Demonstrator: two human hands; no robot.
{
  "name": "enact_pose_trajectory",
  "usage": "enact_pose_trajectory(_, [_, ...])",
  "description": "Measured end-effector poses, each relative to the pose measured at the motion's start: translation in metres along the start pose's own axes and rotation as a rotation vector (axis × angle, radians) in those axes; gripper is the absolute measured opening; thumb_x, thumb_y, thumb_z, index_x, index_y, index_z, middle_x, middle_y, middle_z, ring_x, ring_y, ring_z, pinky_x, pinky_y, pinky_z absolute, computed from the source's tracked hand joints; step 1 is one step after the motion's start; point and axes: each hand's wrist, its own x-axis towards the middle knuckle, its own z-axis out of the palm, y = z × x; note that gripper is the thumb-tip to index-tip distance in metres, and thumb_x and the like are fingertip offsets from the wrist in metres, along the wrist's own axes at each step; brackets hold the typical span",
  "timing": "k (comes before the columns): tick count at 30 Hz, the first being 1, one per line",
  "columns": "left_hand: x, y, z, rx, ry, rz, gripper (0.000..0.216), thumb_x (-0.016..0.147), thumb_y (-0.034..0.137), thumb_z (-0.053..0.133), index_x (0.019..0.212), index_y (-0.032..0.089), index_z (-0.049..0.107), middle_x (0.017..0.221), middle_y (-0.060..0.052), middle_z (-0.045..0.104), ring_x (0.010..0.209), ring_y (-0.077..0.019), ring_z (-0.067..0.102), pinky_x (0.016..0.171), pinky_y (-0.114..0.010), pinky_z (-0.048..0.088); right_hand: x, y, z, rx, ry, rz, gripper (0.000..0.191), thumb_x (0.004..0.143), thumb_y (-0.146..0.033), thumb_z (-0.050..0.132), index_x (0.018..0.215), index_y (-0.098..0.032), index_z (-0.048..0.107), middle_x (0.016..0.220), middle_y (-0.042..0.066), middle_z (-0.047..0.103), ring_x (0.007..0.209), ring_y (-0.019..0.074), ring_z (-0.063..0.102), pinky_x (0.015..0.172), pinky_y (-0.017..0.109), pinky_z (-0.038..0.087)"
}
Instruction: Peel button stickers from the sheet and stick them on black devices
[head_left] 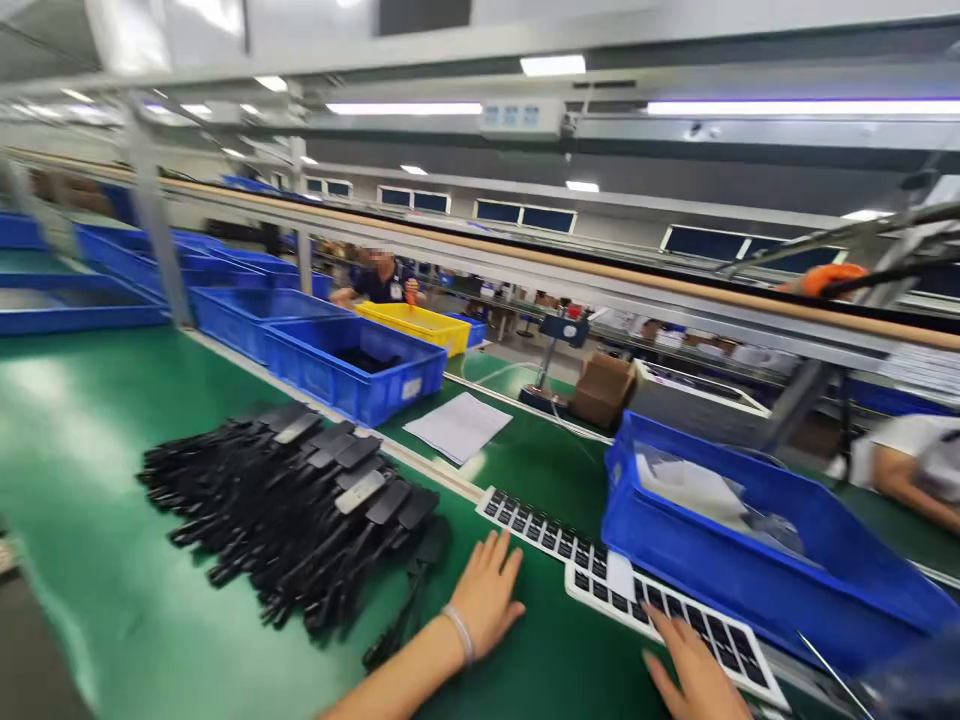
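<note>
My left hand [487,590] lies flat on the green belt [112,560], fingers stretched out, holding nothing, a bracelet on its wrist. It rests beside a big heap of black flat parts [300,510]. My right hand [694,670] reaches over the lower white keypad tray [720,640], fingers extended and touching its near edge. A second white tray with dark keys [536,525] lies just beyond my left hand's fingertips.
A blue bin [757,590] holding plastic bags sits partly on the trays at right. More blue bins [352,375] and a yellow bin [420,325] stand farther back. White paper [457,425] lies mid-table. One person works at the back, another person's arm [907,475] at right.
</note>
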Motion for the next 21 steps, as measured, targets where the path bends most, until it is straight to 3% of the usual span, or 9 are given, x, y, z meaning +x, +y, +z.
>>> enact_pose_trajectory(2, [0.013, -0.01, 0.001, 0.385, 0.006, 0.005, 0.064, 0.082, 0.03, 0.06, 0.139, 0.012, 0.038, 0.152, -0.022, 0.018, 0.14, -0.0384, 0.016, 0.109, -0.06, 0.019, 0.027, 0.003, -0.005, -0.165, -0.066, -0.053, 0.035, 0.084, -0.024, 0.045, 0.113, -0.017, 0.063, 0.105, 0.012, 0.066, 0.098, 0.0258, 0.063, 0.09, 0.038, 0.047])
enact_pose_trajectory(8, [0.031, -0.02, -0.001, 0.483, -0.022, 0.032, 0.064, 0.084, 0.04, 0.057, 0.139, 0.012, 0.04, 0.152, -0.021, 0.02, 0.14, -0.0379, 0.017, 0.11, -0.058, 0.018, 0.103, -0.001, 0.029, -0.196, 0.017, 0.035, 0.026, 0.08, -0.018, 0.05, 0.097, -0.013, 0.069, 0.087, 0.012, 0.067, 0.086, 0.0232, 0.065, 0.081, 0.031, 0.046])
enact_pose_trajectory(12, [0.036, -0.022, 0.003, 0.535, -0.008, 0.004, 0.064, 0.085, 0.047, 0.053, 0.139, 0.013, 0.042, 0.147, -0.022, 0.032, 0.136, -0.0401, 0.028, 0.107, -0.06, 0.023, 0.11, 0.005, 0.05, -0.069, 0.102, 0.018, 0.016, 0.078, -0.024, 0.055, 0.077, -0.018, 0.07, 0.076, 0.008, 0.065, 0.076, 0.022, 0.064, 0.073, 0.031, 0.046])
enact_pose_trajectory(15, [0.037, -0.023, 0.007, 0.584, 0.023, -0.017, 0.063, 0.086, 0.05, 0.051, 0.137, 0.012, 0.044, 0.14, -0.022, 0.043, 0.13, -0.0398, 0.036, 0.107, -0.061, 0.021, 0.105, 0.016, 0.053, 0.111, 0.177, -0.028, 0.02, 0.075, -0.034, 0.057, 0.067, -0.02, 0.068, 0.073, 0.007, 0.064, 0.073, 0.0219, 0.062, 0.073, 0.032, 0.047])
enact_pose_trajectory(19, [0.028, -0.016, 0.006, 0.659, 0.061, -0.046, 0.063, 0.084, 0.057, 0.05, 0.132, 0.016, 0.049, 0.132, -0.018, 0.051, 0.127, -0.0364, 0.039, 0.108, -0.058, 0.02, 0.1, 0.029, 0.041, 0.37, 0.374, 0.027, 0.047, 0.071, -0.061, 0.053, 0.078, -0.016, 0.065, 0.078, 0.009, 0.064, 0.069, 0.0223, 0.059, 0.067, 0.036, 0.049])
enact_pose_trajectory(21, [0.02, -0.01, -0.001, 0.699, 0.087, -0.084, 0.06, 0.084, 0.055, 0.053, 0.133, 0.02, 0.048, 0.132, -0.015, 0.051, 0.125, -0.0326, 0.042, 0.106, -0.052, 0.028, 0.097, 0.023, 0.028, 0.52, 0.517, 0.101, 0.054, 0.071, -0.067, 0.052, 0.085, -0.015, 0.06, 0.079, 0.007, 0.061, 0.066, 0.0202, 0.056, 0.06, 0.035, 0.048])
